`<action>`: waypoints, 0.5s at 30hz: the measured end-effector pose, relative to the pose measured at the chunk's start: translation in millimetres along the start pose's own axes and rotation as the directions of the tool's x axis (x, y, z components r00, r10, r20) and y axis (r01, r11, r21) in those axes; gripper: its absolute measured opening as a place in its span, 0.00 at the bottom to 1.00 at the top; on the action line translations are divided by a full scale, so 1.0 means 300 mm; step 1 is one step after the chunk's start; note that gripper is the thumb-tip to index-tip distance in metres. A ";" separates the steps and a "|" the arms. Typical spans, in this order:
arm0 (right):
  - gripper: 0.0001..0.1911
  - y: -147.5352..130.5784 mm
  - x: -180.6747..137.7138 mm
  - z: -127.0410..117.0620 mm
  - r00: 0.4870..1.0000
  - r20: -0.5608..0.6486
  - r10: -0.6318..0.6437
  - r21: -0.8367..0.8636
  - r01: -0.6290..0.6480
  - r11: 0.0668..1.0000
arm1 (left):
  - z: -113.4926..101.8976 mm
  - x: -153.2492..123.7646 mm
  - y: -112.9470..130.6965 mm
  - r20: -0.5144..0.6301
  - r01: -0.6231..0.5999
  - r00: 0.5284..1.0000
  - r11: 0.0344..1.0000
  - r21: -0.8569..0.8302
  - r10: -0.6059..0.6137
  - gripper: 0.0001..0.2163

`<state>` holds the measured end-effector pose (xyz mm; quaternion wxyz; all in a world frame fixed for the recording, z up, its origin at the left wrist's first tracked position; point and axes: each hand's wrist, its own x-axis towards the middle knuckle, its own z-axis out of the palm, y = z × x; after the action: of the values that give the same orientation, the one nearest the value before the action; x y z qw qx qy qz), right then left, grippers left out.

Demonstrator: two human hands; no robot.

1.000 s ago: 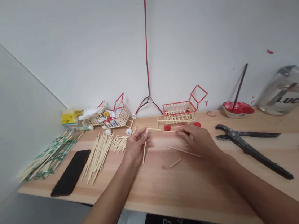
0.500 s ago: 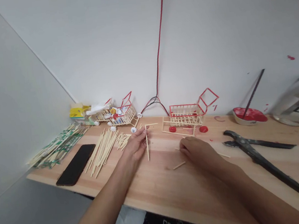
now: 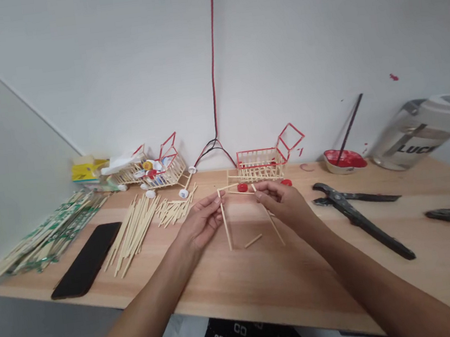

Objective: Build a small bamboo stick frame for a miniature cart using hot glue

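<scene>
My left hand (image 3: 202,220) pinches the corner of an L-shaped frame of thin wooden sticks (image 3: 226,226); one leg points toward me and the other runs right. Between the fingertips of my right hand (image 3: 280,199) is another thin wooden stick (image 3: 274,227), slanting down toward the table. Its upper end is close to the tip of the frame's right-hand leg; I cannot tell whether they touch. On the table between the hands lies a short stick piece (image 3: 253,240). Just behind my right hand stands a small stick-built cart (image 3: 259,165) with red trim and red cap wheels (image 3: 242,187).
Left are loose long sticks (image 3: 132,234), short sticks (image 3: 171,210), a black phone (image 3: 86,260) and green-printed packets (image 3: 52,233). Small carts with white wheels (image 3: 168,172) stand behind. Right are pliers (image 3: 358,218), a bowl of red paint (image 3: 345,160) and a large clear jar (image 3: 413,134).
My right hand has risen from the table and moved beside the L-shaped frame, now with a stick in its fingers. My left hand still holds the frame. The camera view has shifted right.
</scene>
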<state>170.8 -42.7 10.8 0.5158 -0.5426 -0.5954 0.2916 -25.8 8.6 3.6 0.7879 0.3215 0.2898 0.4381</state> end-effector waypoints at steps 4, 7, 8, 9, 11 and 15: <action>0.16 0.012 -0.006 0.020 0.999 -0.016 -0.030 -0.043 0.029 0.999 | -0.005 0.006 -0.021 0.018 0.007 1.000 1.000 0.026 -0.008 0.12; 0.16 0.025 -0.005 0.024 0.999 -0.009 -0.031 -0.076 0.030 0.997 | -0.001 0.004 -0.026 0.025 0.020 0.999 1.000 0.020 -0.021 0.12; 0.16 0.029 -0.004 0.024 1.000 -0.007 -0.029 -0.077 0.028 0.997 | 0.002 0.002 -0.025 0.024 0.021 0.999 1.000 0.016 -0.021 0.12; 0.16 0.032 -0.003 0.024 1.000 -0.006 -0.028 -0.075 0.027 0.997 | 0.005 0.000 -0.024 0.019 0.020 1.000 1.000 0.013 -0.020 0.11; 0.16 0.037 -0.002 0.025 1.000 -0.011 -0.028 -0.056 0.027 0.998 | 0.012 -0.005 -0.022 0.004 0.014 1.000 1.000 0.014 -0.014 0.11; 0.17 0.040 -0.003 0.029 0.999 -0.025 -0.024 -0.023 0.024 0.999 | 0.020 -0.009 -0.025 -0.006 0.017 1.000 1.000 0.026 -0.017 0.11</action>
<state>166.8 -38.7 -3.1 0.5206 -0.5447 -0.5986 0.2719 -18.7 1.7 2.3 0.7865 0.3281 0.3006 0.4284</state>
